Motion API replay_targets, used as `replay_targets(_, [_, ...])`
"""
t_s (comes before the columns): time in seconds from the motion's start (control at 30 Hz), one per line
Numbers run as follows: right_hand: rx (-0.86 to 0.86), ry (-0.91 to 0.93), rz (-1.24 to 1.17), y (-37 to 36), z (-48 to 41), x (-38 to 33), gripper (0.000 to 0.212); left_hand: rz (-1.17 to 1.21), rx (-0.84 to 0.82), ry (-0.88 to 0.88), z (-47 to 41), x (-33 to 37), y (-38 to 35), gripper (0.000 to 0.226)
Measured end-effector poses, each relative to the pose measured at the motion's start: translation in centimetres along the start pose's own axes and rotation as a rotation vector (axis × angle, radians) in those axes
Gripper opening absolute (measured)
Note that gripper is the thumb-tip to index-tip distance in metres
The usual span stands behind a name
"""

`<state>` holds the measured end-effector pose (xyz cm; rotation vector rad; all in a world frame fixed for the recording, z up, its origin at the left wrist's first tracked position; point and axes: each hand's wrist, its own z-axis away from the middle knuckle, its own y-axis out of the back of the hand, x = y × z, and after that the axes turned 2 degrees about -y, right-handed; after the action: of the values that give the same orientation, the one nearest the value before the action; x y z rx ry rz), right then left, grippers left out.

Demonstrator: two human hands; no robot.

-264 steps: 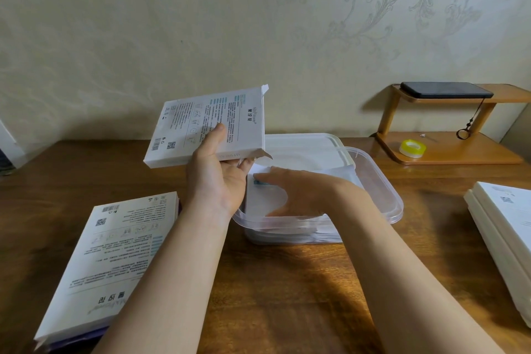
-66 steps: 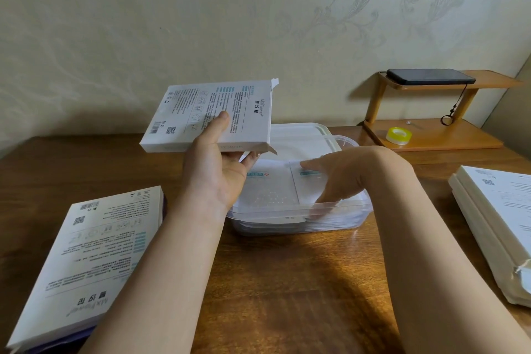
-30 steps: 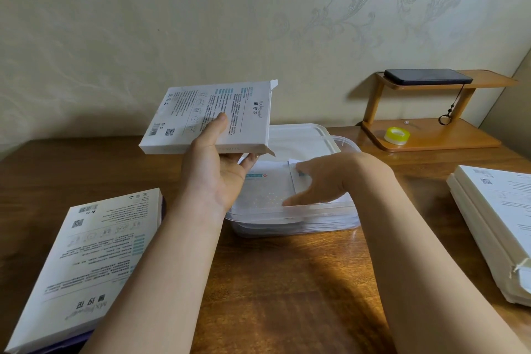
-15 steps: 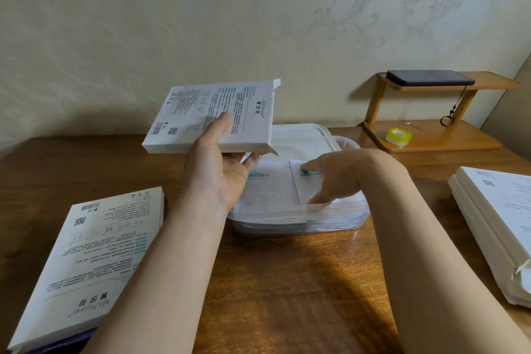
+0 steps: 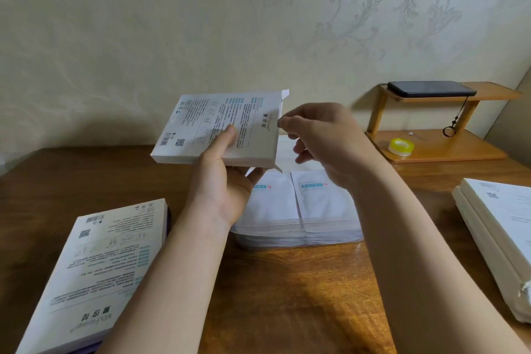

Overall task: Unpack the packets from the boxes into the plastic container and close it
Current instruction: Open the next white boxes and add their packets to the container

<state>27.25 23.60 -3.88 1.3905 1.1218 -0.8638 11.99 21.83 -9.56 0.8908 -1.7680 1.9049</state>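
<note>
Setting: wooden counter against a pale, scroll-patterned wall.
Box: white printed box, raised and tilted above the counter, its open end to the right.
Left hand: grasps the box from below, thumb on the printed face.
Right hand: fingers curled, fingertips at the box's open end; whether they pinch anything cannot be told.
Container: clear plastic container on the counter under both hands, uncovered, white packets lying side by side on top.
Flanks: flat box near left; stacked boxes at the right edge.
Background: wooden shelf bearing a phone and a tape roll.
</note>
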Motion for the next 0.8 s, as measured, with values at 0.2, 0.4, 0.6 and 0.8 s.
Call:
replay_targets(0.2, [-0.197,-0.166,-0.306,-0.17,-0.07,0.63,0.027,-0.039,-0.061,-0.007,0.28,-0.09,-0.28,0.025])
replay_targets(0.4, [-0.385,-0.306,-0.488,0.08,0.33,0.19,0.019,-0.019,-0.093,-0.016,0.38,-0.01,-0.17,0.029])
replay_targets(0.6, [-0.485,-0.232,-0.482,-0.29,0.35,0.52,0.027,-0.039,-0.168,-0.004,0.53,0.08,-0.1,0.044])
replay_targets(0.8, [-0.384,-0.198,-0.475,-0.6,-0.25,1.14,0.02,0.0,-0.136,-0.052,0.5,-0.14,-0.44,0.054])
